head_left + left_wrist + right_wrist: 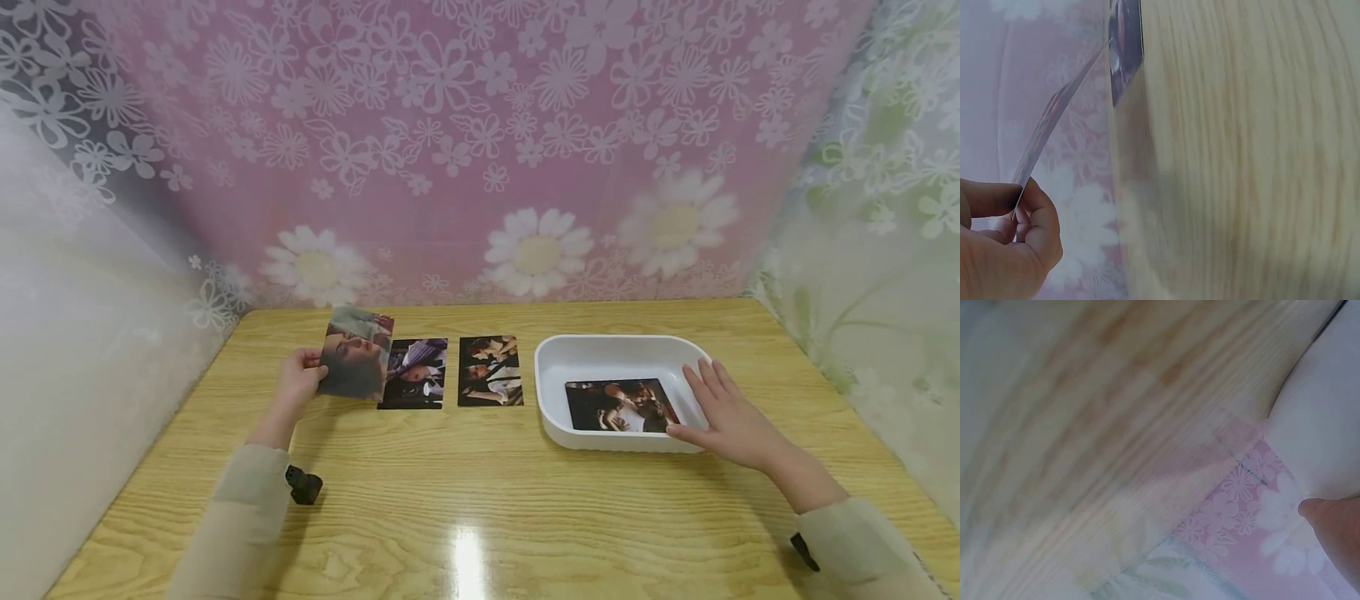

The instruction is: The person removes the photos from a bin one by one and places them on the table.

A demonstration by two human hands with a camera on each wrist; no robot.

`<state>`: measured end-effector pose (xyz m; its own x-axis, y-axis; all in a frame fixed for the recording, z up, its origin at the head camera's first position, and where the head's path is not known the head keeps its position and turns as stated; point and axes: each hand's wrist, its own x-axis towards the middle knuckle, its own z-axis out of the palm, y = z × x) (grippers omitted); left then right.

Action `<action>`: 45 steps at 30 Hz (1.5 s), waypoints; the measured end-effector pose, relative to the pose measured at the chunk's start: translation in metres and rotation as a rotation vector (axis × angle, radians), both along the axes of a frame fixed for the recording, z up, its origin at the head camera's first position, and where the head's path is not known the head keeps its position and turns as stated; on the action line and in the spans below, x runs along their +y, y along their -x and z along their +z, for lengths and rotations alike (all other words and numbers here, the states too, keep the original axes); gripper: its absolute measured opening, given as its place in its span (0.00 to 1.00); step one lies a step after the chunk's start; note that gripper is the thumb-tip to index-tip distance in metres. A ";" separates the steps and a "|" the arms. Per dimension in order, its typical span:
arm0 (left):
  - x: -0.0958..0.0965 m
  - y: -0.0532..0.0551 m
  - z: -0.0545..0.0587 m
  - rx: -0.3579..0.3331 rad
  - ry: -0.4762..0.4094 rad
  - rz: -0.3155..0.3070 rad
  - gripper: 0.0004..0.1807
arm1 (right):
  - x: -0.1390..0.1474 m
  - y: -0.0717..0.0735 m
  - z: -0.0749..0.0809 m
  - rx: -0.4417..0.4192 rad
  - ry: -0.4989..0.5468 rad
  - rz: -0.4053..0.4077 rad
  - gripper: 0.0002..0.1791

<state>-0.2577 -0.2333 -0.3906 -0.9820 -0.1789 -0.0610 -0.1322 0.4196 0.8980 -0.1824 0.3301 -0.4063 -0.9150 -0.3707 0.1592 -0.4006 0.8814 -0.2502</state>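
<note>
In the head view my left hand (298, 379) pinches a photo (356, 354) by its left edge, thumb on the front. The photo shows a close-up of a face and is held tilted above the table. In the left wrist view this photo (1047, 125) appears nearly edge-on between thumb and fingers. It overlaps a second photo (416, 373) lying on the table. A third photo (490, 371) lies farther right. My right hand (731, 421) rests at the right side of a white plastic tub (551, 421), fingers extended over its rim. Inside the tub lies another dark photo (621, 407).
The wood-grain table (405, 508) carries a bright light reflection near its front. A pink floral curtain (450, 167) hangs behind the far edge, and pale floral cloth (892, 250) stands on the right. Small black devices (303, 485) sit by both sleeves.
</note>
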 end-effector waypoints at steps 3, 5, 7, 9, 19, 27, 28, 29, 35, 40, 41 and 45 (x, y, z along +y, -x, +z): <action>-0.011 -0.002 -0.001 0.001 0.023 0.015 0.17 | 0.000 0.000 0.000 0.009 -0.001 0.002 0.51; -0.016 -0.003 -0.003 -0.005 0.057 0.017 0.17 | 0.000 0.000 0.000 0.012 -0.003 0.003 0.51; -0.021 -0.002 -0.005 -0.005 0.097 0.021 0.17 | 0.000 0.000 0.000 0.013 -0.006 0.002 0.51; -0.026 -0.001 -0.008 -0.012 0.135 0.021 0.17 | 0.000 0.000 0.000 0.006 -0.007 -0.001 0.51; -0.028 0.006 -0.008 -0.069 0.516 -0.050 0.19 | 0.001 0.000 -0.001 -0.010 -0.003 0.001 0.51; -0.022 0.015 -0.009 -0.164 0.675 -0.109 0.24 | 0.001 0.000 -0.002 -0.011 -0.014 -0.004 0.52; -0.022 0.016 -0.010 -0.174 0.688 -0.119 0.24 | 0.001 0.000 -0.002 -0.013 -0.015 -0.005 0.52; -0.022 0.016 -0.011 -0.185 0.697 -0.128 0.25 | 0.001 0.000 -0.002 -0.015 -0.015 -0.006 0.52; -0.023 0.017 -0.017 -0.205 0.723 -0.167 0.25 | 0.001 0.000 -0.003 0.004 -0.019 0.005 0.52; -0.023 0.017 -0.019 -0.202 0.719 -0.189 0.22 | 0.001 0.000 -0.002 -0.004 -0.016 0.007 0.52; -0.023 0.017 -0.019 -0.205 0.718 -0.192 0.21 | 0.002 0.000 -0.002 -0.011 -0.015 0.006 0.52; -0.021 0.018 -0.018 -0.222 0.720 -0.202 0.19 | 0.002 0.000 -0.002 -0.025 -0.013 0.000 0.52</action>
